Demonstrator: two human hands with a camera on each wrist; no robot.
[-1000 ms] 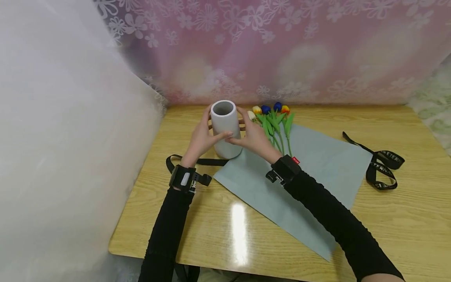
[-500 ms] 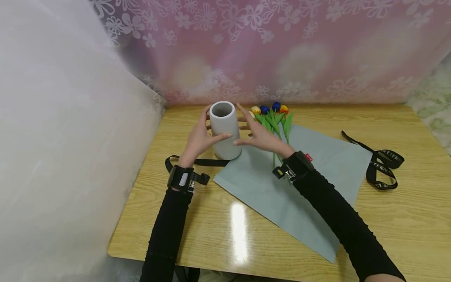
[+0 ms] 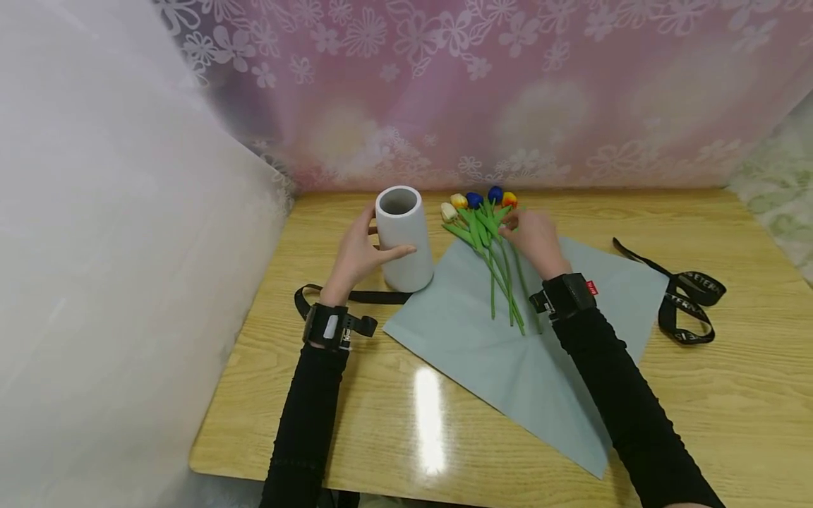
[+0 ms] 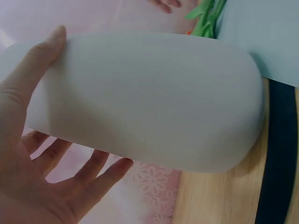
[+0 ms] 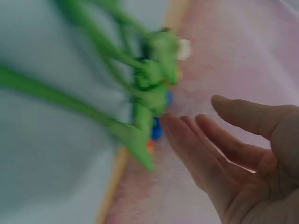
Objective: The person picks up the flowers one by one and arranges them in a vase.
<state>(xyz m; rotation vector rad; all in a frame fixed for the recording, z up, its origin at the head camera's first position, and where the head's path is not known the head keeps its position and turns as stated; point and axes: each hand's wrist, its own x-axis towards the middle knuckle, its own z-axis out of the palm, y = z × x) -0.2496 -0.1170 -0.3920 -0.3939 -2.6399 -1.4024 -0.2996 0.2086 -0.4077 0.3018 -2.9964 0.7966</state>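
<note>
A smooth white vase (image 3: 409,247) stands upright near the back left of the table. My left hand (image 3: 357,255) holds it from the left, the thumb across its front and the fingers on the far side; the left wrist view shows this same grip around the vase (image 4: 154,98). Beside it lie several tulips (image 3: 489,240) with green stems and white, yellow, blue and orange heads. Over their right side is my right hand (image 3: 533,240), near the leaves. In the right wrist view its fingers (image 5: 194,156) and thumb are apart, with nothing between them.
Grey-blue wrapping paper (image 3: 470,310) lies under the tulip stems. A black ribbon (image 3: 377,296) passes beside the vase base at left, and lettered black ribbon (image 3: 701,283) loops at right. Behind the wooden table (image 3: 381,395) hangs a pink floral curtain (image 3: 508,99).
My right hand has left the vase and moved right to the tulips, uncovering their stems. The left hand stays on the vase, which remains in place.
</note>
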